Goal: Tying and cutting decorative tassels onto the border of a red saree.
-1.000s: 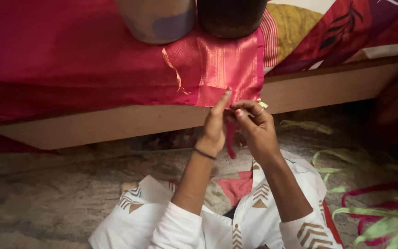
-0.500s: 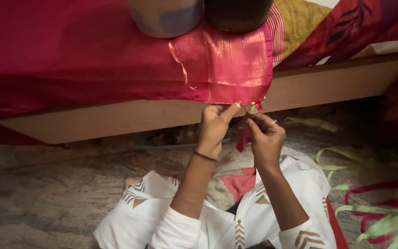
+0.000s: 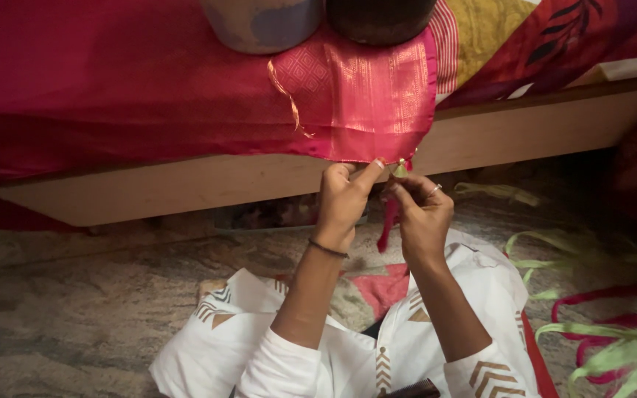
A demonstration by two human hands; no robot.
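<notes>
Left hand (image 3: 342, 203) and right hand (image 3: 420, 214) sit close together, both pinched on the lower hem of the pink silk cloth (image 3: 366, 96), which hangs directly above them off the wooden ledge (image 3: 186, 184), a red tassel (image 3: 388, 225) dangling between them.

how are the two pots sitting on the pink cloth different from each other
The left pot is pale grey-beige with a bluish patch; the right pot is dark brown, nearly black. The left one looks smooth, the right finely textured. Both are rounded, cut off by the frame's top, and rest on the pink cloth.
</notes>
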